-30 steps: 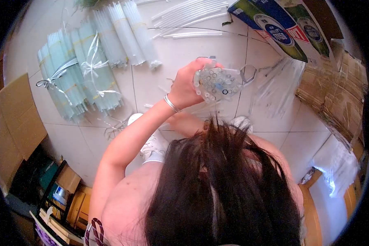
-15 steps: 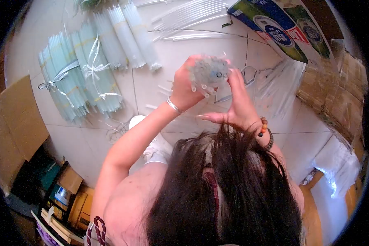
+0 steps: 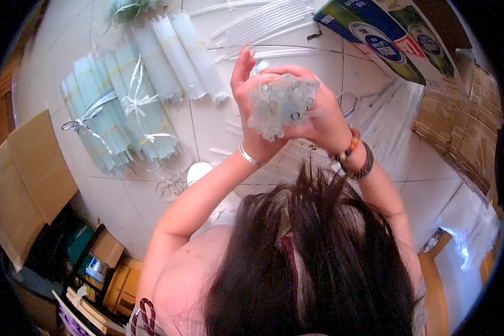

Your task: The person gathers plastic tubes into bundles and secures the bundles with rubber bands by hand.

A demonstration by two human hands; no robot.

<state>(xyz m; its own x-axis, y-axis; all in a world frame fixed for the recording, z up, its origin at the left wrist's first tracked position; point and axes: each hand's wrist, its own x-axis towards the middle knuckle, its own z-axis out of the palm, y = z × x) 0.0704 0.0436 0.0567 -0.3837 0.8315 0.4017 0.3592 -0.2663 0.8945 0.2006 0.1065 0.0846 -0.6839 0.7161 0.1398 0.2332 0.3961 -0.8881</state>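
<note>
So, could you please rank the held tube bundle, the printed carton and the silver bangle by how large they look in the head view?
1. Printed carton, cut by the top edge
2. Held tube bundle, seen end-on
3. Silver bangle

Cannot see most of the tube bundle (image 3: 283, 103) beyond its near ends; cannot identify the green item (image 3: 130, 8), cut by the top edge.

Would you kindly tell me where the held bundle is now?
In the head view, the bundle is above centre, end-on between the left hand and right hand, right of the tied bundles.
</note>
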